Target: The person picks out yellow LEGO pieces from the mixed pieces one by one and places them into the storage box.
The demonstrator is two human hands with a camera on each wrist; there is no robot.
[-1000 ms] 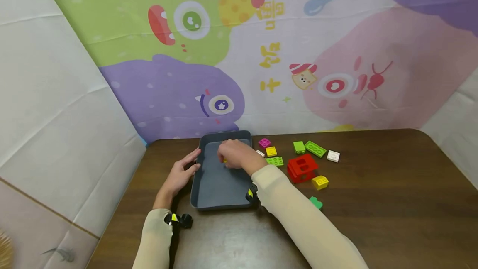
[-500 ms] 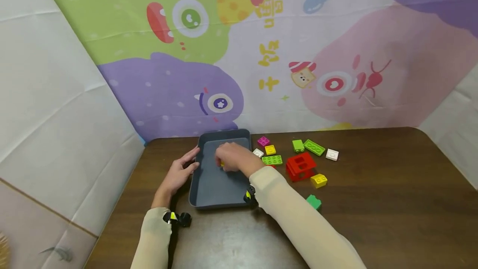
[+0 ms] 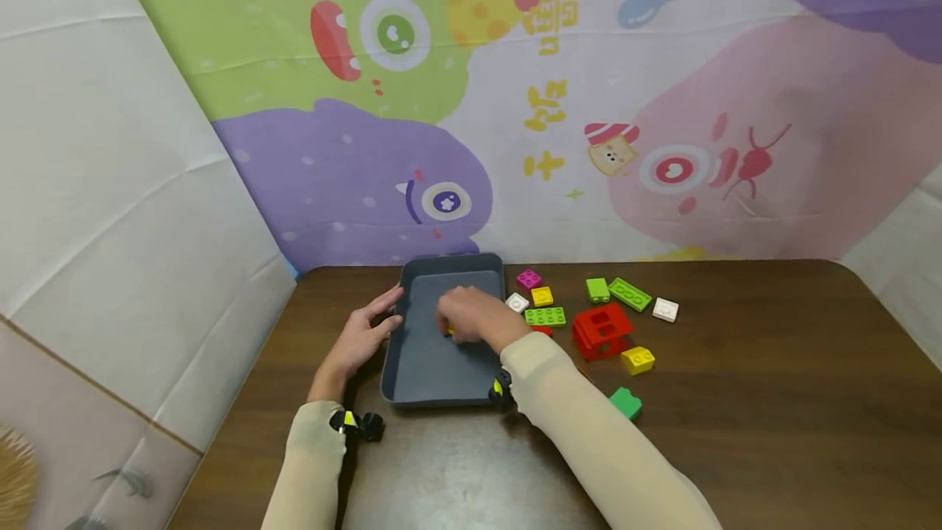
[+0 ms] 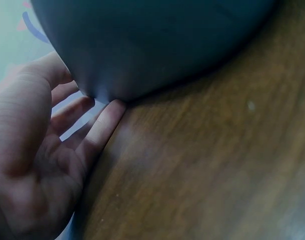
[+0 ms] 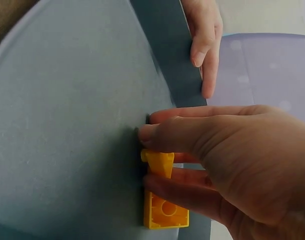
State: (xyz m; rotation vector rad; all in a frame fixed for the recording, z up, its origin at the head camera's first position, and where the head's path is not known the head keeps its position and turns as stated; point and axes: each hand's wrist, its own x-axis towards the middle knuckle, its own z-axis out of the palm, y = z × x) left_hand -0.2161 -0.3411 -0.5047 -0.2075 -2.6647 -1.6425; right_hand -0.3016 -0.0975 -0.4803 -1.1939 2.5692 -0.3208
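Note:
In the head view a dark grey tray lies on the table. My left hand rests at its left rim, fingers fairly straight; the left wrist view shows those fingers touching the tray wall. Over the tray floor, my right hand holds a yellow toy building brick. In the right wrist view the brick's hollow underside faces the camera, and a narrower yellow part shows between the fingers. My right fingers cover the rest of it.
Right of the tray lie a red window-like block, a yellow sloped brick, a green brick, a light green brick, a white brick and a magenta brick. A printed cloth hangs behind the table.
My right hand has moved slightly nearer within the tray, still holding the yellow brick, and more of the white brick shows. The left hand stays at the rim. The head view has shifted a little.

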